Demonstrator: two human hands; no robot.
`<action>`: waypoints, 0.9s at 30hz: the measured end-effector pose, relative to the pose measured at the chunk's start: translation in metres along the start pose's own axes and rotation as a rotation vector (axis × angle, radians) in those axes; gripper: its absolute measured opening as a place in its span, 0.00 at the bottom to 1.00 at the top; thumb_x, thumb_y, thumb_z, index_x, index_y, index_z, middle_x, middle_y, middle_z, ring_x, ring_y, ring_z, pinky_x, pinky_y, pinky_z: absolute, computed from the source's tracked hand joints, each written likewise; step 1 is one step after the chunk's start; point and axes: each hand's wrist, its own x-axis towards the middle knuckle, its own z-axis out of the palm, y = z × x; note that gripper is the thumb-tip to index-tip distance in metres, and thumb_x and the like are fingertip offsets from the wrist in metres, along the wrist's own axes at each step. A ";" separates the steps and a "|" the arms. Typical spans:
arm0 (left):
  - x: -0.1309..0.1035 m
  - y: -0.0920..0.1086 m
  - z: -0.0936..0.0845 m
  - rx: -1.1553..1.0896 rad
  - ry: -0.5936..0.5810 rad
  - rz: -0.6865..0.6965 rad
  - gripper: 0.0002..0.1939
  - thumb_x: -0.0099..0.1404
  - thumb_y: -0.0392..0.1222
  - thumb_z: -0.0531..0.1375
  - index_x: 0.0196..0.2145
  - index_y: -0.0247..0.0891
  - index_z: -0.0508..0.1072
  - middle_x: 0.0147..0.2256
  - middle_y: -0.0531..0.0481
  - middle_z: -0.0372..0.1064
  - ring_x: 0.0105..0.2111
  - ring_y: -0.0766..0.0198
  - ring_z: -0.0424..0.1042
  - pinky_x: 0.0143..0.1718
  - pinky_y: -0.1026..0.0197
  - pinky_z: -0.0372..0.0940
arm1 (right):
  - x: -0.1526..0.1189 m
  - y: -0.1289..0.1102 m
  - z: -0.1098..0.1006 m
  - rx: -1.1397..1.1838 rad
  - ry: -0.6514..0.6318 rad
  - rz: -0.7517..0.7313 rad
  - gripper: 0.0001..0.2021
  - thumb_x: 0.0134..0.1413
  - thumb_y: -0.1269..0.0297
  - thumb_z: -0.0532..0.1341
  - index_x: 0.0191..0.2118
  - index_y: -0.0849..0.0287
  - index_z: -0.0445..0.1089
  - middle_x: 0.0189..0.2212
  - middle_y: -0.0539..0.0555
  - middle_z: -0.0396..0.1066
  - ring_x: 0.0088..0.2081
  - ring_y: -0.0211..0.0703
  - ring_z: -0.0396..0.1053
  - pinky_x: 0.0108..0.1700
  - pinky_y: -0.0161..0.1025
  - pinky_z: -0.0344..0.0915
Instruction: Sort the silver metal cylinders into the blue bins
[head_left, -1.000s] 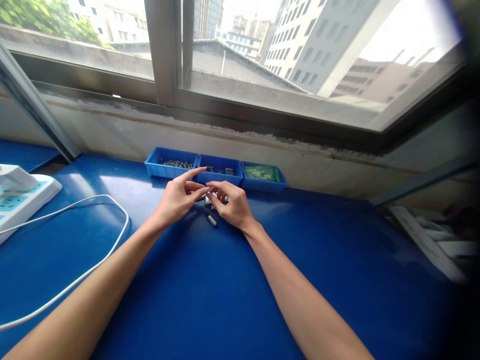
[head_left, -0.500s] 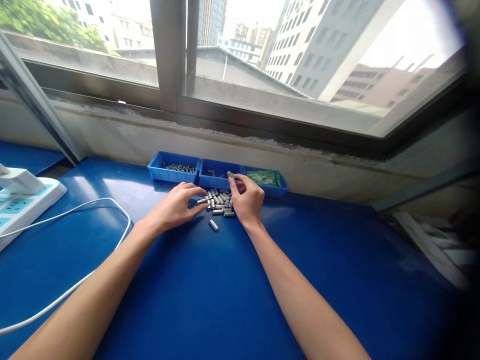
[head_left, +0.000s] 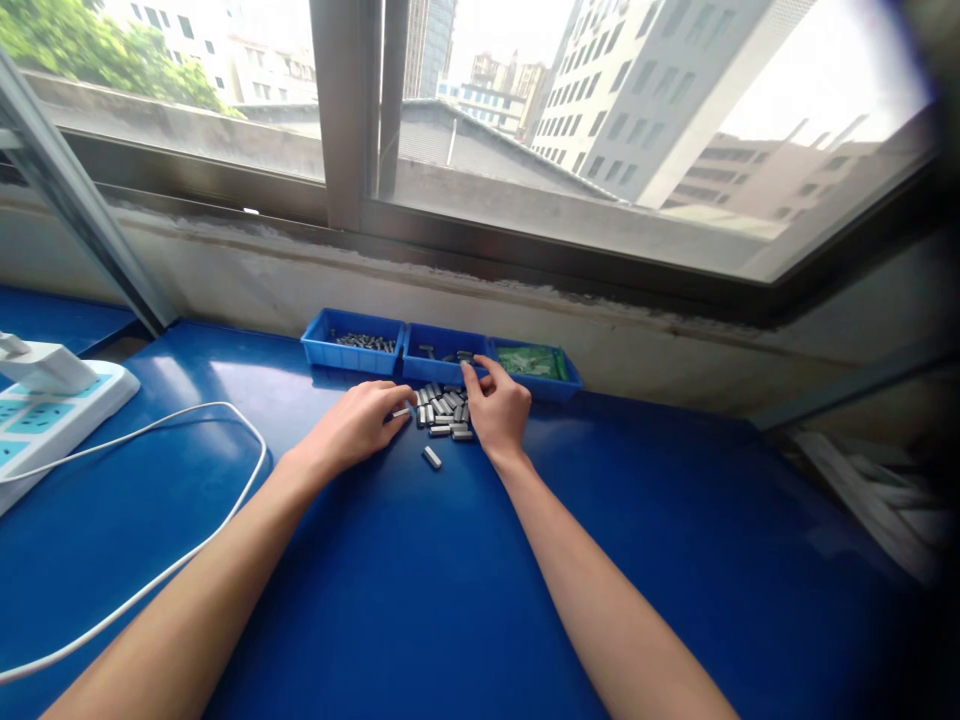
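Head: metal pieces (head_left: 444, 420) (piled) lie beside the right grip (head_left: 499, 405).

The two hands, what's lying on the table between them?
A loose pile of small metallic pieces lies on the blue table between the left hand and the right hand, as the head view shows.

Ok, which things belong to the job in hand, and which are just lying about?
Apparently in use:
metal pieces, heaped by left hand
middle blue bin, by right hand

Probably lying about:
power strip
white cable
left bin, right bin: both unclear
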 end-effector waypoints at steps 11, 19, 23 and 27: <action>0.002 0.003 0.001 -0.330 0.193 -0.134 0.17 0.68 0.44 0.57 0.52 0.41 0.74 0.40 0.46 0.74 0.36 0.60 0.76 0.42 0.58 0.70 | -0.007 -0.013 -0.013 0.248 -0.134 0.008 0.15 0.62 0.52 0.57 0.38 0.57 0.76 0.20 0.49 0.71 0.21 0.40 0.68 0.28 0.37 0.63; 0.008 0.021 -0.003 -1.076 0.297 -0.476 0.31 0.56 0.56 0.69 0.51 0.33 0.74 0.33 0.44 0.79 0.36 0.55 0.80 0.43 0.55 0.73 | -0.011 -0.024 -0.016 0.710 -0.338 0.221 0.15 0.58 0.51 0.61 0.39 0.59 0.76 0.21 0.49 0.70 0.19 0.35 0.62 0.21 0.34 0.59; 0.010 0.023 0.002 -1.154 0.292 -0.557 0.28 0.54 0.56 0.71 0.45 0.32 0.75 0.31 0.43 0.79 0.36 0.55 0.80 0.41 0.57 0.74 | -0.011 -0.028 -0.019 0.789 -0.409 0.243 0.15 0.58 0.52 0.62 0.34 0.60 0.76 0.21 0.49 0.70 0.18 0.34 0.60 0.21 0.34 0.58; 0.011 0.024 0.006 -1.195 0.299 -0.576 0.26 0.54 0.55 0.71 0.42 0.33 0.75 0.30 0.44 0.79 0.34 0.57 0.80 0.39 0.60 0.73 | -0.014 -0.031 -0.021 0.796 -0.447 0.248 0.15 0.57 0.52 0.63 0.32 0.59 0.76 0.21 0.49 0.70 0.18 0.34 0.60 0.21 0.34 0.58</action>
